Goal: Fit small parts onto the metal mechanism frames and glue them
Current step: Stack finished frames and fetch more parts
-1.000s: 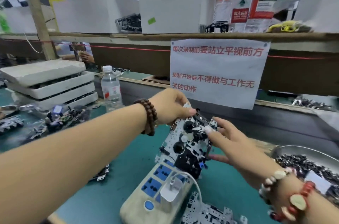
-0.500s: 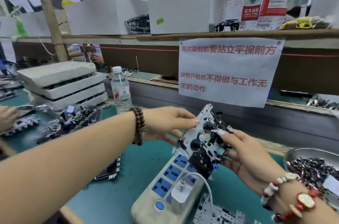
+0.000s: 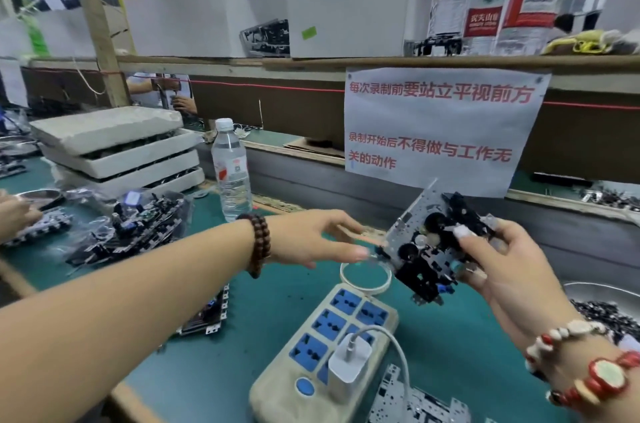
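Lying nearest on the green counter (image 3: 277, 336): a power strip (image 3: 322, 353) with a white charger plugged in, and bare metal frames (image 3: 401, 402) at the bottom edge. Holding the mechanism frame (image 3: 429, 249) up above the counter, tilted, in the right hand (image 3: 502, 260), fingers curled round its right side and thumb pressing on the black parts. Reaching toward the frame's lower left corner with the left hand (image 3: 322, 239), fingers straight and relaxed, gripping nothing, fingertips just beside the plate. Probably turning or checking the frame before the next small part; worth keeping the grip on the plate edge rather than on the black gears, and steadying the free corner with the left fingertips. Waiting at the right: a metal bowl (image 3: 602, 291) of small dark parts. Standing farther back: a water bottle (image 3: 231, 169) and stacked foam trays (image 3: 117, 152).
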A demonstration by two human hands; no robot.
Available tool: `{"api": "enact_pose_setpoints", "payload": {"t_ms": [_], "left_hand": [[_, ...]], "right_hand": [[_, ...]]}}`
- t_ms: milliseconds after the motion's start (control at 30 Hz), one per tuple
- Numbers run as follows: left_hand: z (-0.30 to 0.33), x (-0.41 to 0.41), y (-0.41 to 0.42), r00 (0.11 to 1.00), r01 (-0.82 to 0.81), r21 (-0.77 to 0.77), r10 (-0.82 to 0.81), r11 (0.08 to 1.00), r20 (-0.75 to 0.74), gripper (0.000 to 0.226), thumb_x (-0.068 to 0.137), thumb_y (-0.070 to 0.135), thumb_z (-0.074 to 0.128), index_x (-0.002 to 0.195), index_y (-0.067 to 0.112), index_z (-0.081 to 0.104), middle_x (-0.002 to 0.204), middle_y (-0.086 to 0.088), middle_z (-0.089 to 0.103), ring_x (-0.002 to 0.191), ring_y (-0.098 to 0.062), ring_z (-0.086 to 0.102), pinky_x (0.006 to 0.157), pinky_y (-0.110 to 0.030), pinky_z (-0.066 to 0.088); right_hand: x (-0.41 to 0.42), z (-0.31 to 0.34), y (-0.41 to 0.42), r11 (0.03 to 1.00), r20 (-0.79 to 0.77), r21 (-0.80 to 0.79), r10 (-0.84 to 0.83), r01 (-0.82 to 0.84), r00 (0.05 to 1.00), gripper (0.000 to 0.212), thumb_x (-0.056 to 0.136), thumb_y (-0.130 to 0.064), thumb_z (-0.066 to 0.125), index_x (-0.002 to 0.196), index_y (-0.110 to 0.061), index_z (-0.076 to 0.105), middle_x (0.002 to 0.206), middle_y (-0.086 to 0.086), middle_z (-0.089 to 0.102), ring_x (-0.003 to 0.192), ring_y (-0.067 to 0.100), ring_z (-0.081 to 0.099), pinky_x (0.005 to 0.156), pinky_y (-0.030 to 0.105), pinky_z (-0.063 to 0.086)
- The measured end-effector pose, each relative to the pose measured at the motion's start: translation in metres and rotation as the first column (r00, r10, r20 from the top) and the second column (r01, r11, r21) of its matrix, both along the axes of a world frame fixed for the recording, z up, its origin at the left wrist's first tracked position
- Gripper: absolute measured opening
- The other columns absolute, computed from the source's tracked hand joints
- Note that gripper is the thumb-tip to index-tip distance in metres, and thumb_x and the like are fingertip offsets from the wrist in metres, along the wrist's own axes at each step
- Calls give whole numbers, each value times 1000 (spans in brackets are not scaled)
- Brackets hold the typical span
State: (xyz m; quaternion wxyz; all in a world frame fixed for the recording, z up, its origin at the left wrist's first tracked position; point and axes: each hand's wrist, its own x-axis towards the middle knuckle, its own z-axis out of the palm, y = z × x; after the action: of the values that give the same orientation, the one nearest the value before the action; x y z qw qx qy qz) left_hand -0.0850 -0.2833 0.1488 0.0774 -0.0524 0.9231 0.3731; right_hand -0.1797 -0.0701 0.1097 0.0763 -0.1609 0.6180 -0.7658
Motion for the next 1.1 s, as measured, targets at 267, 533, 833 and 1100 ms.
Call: {"api": "enact_pose_setpoints", "payload": {"t_ms": [267,533,833,1100], "left_hand": [[-55,49,-95,871,172,-768,270,617,411,124,57,54,79,147,30,-4,144,-9,21,131,-28,30,111,-38,25],[-99,69,-120,902,90,-741,262,665,345,109,64,63,69,146,34,4,153,-7,-6,141,-31,12,114,-36,18],[-102,74,-124,984,121,-807,39,578,176,79,70,65,44,139,36,19,145,12,14,127,-3,38,103,-14,28],[-61,56,-112,995,-94,-843,77,530,-63,35,92,37,43,127,33,43,121,9,52,107,-9,54,93,-17,37]], "right_hand": [[-17,-40,43,945,-106,267,-164,187,981,21,83,-17,67,90,-28,50,94,9,64,83,29,64,68,43,53],[-9,-50,60,781,-396,498,-183,378,900,28,81,-23,70,100,-22,49,89,-7,57,81,20,54,66,34,39],[-2,-53,73,693,-505,607,-41,389,862,27,84,-21,66,100,-23,45,88,-25,47,75,-1,48,63,16,33],[5,-48,82,640,-486,689,58,341,872,32,83,-24,68,104,-32,46,95,-17,53,83,4,50,70,20,32]]}}
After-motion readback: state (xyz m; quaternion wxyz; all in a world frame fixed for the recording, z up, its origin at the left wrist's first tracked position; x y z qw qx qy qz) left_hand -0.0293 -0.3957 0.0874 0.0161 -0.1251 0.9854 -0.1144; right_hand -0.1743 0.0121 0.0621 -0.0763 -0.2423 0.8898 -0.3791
